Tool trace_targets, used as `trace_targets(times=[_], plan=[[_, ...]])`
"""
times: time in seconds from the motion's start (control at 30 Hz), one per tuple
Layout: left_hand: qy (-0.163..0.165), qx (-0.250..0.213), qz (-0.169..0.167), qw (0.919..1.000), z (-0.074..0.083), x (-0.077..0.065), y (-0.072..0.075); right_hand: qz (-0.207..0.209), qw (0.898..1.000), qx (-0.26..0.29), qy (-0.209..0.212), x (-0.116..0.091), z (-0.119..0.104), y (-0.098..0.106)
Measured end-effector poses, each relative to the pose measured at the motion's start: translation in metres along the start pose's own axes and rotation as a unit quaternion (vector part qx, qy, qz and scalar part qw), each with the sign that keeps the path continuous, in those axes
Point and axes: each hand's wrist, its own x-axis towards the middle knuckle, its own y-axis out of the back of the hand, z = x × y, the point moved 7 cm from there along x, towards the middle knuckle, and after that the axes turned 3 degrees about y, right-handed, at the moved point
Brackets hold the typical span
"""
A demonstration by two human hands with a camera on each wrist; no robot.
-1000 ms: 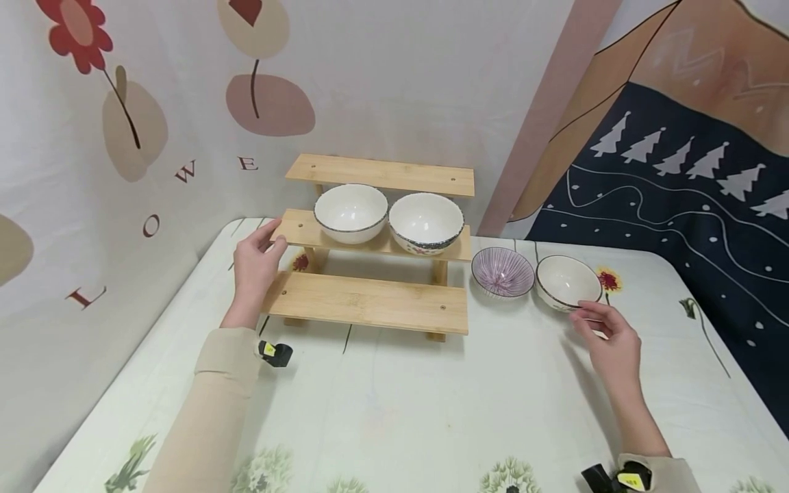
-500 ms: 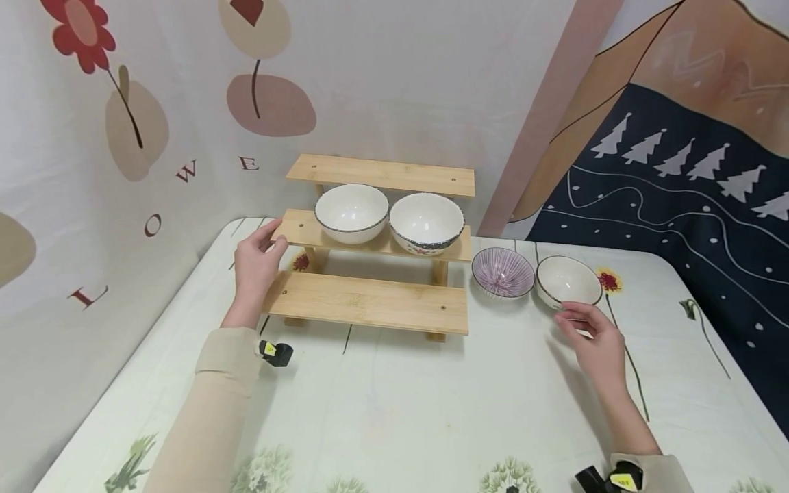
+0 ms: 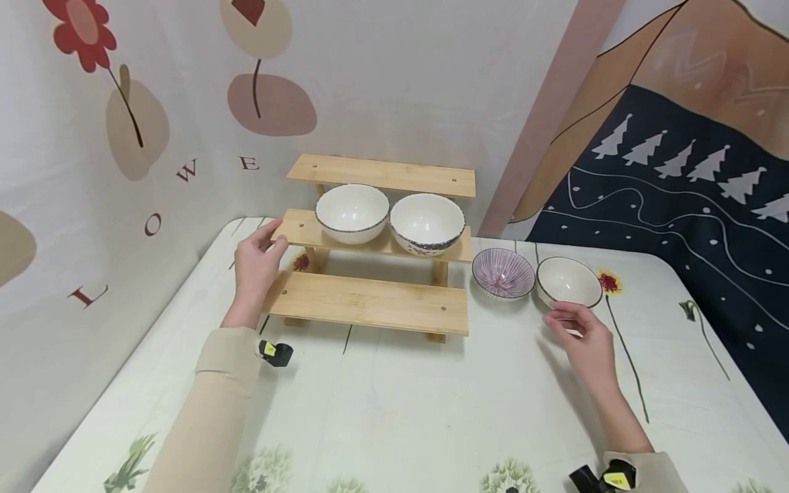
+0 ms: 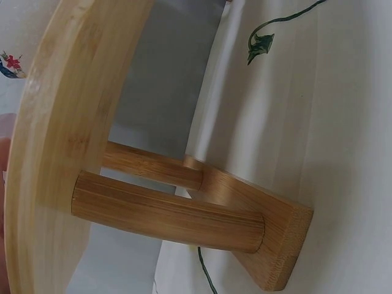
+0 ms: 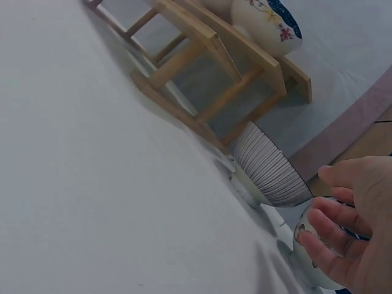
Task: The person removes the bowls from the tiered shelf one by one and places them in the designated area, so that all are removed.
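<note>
My left hand [image 3: 255, 263] grips the left end of the middle board of a three-tier wooden shelf [image 3: 370, 299]. A few fingers [image 4: 5, 184] show at the board's edge in the left wrist view. Two white bowls with patterned outsides stand on that board, a left bowl [image 3: 351, 211] and a right bowl [image 3: 427, 220]. On the table to the right are a purple-striped bowl [image 3: 502, 274] and a cream bowl [image 3: 568, 281] with a dark rim. My right hand [image 3: 585, 342] is at the cream bowl's front, fingers loosely bent and nothing held; it partly hides that bowl in the right wrist view.
The shelf's top board [image 3: 382, 174] stands close to the white cloth backdrop [image 3: 401, 82]. A dark printed cloth [image 3: 672, 198] hangs at the right. The table [image 3: 394, 411] wears a pale floral cover, in front of the shelf and bowls.
My right hand has slid a little leftward along the front of the cream bowl. My left hand, the shelf and the bowls keep their places.
</note>
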Motion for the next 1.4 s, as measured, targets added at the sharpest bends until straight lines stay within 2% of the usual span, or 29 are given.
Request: trace_targets(times=[0.63, 1.07, 1.4], plan=[[-0.005, -0.003, 0.001, 1.0, 0.002, -0.001, 0.001, -0.038, 0.999, -0.002, 0.02, 0.003, -0.011, -0.014], [-0.004, -0.011, -0.001, 0.9999, 0.0, -0.001, 0.0, -0.047, 0.998, 0.0, 0.036, 0.009, -0.023, -0.023], [-0.003, -0.009, 0.001, 1.0, 0.0, 0.0, 0.0, -0.051, 0.997, 0.001, 0.064, 0.016, -0.035, -0.028]])
